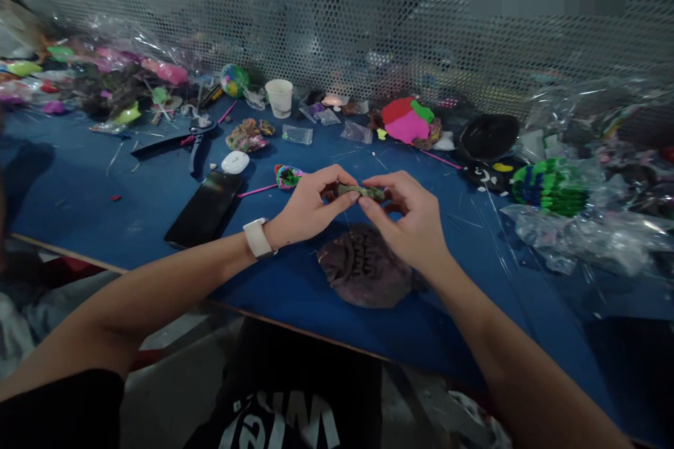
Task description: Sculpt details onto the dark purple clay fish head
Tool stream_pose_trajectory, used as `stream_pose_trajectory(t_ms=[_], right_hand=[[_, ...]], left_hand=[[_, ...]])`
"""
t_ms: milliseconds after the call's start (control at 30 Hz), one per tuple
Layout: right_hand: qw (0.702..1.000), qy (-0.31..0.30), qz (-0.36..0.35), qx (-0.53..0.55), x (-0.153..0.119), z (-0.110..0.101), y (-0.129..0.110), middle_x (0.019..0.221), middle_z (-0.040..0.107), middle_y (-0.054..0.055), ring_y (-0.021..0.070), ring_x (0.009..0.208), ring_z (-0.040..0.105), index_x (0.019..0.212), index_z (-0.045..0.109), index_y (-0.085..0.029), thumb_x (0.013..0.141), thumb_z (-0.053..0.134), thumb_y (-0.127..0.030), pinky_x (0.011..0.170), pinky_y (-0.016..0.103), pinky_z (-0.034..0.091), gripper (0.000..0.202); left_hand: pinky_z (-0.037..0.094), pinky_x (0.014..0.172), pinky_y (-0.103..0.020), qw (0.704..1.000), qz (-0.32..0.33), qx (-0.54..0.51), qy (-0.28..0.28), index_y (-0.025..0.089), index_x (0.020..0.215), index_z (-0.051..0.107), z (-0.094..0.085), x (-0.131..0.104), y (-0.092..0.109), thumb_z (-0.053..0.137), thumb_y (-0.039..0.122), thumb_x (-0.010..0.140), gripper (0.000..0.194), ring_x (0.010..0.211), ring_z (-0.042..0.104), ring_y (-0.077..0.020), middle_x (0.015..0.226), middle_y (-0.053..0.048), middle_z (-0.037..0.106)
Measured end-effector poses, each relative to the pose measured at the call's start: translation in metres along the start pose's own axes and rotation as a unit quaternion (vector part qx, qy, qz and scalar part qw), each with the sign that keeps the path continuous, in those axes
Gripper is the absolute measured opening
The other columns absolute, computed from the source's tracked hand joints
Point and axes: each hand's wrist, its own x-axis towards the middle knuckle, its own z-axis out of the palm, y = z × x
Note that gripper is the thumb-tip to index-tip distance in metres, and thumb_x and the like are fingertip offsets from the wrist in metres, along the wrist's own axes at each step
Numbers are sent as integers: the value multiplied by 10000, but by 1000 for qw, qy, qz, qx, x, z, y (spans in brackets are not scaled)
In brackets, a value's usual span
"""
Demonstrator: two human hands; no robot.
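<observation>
One dark clay slab [376, 289] on the blue table [279, 284]; just past it, one greenish clay strip [373, 193], pinched thumb-to-finger by left hand [308, 205] and right hand [415, 217]; likely light, soft, dents easily, hold gently near ends; beyond: one phone [205, 210], one white case [235, 162], one paper cup [279, 99]

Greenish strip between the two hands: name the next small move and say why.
Probably lower the greenish strip toward the dark molded piece: the left hand and right hand both pinch it, and the piece, bearing raised ridges, lies close by, nearer the body.
</observation>
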Motion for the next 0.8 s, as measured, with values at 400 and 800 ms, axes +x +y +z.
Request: stream_pose_trajectory(t_ms=[400, 800], right_hand=[[997, -1, 46, 57, 4, 1, 3, 987, 758, 33, 176, 699, 735, 953, 766, -262, 1047, 807, -653, 614, 348, 582, 405], [1000, 16, 12, 11, 1, 4, 4, 927, 742, 32, 193, 780, 706, 926, 751, -267, 1041, 752, -340, 650, 352, 585, 136]], left_hand=[[513, 615, -241, 999, -45, -31, -2, 180, 1028, 750, 7, -3, -1, 809, 646, 1058, 471, 678, 635, -102, 924, -49, 769], [474, 578, -245, 995, -69, -72, -24, 187, 1001, 727, 10, -4, -2, 846, 537, 1038, 372, 620, 571, -98, 767, 7, 666]])
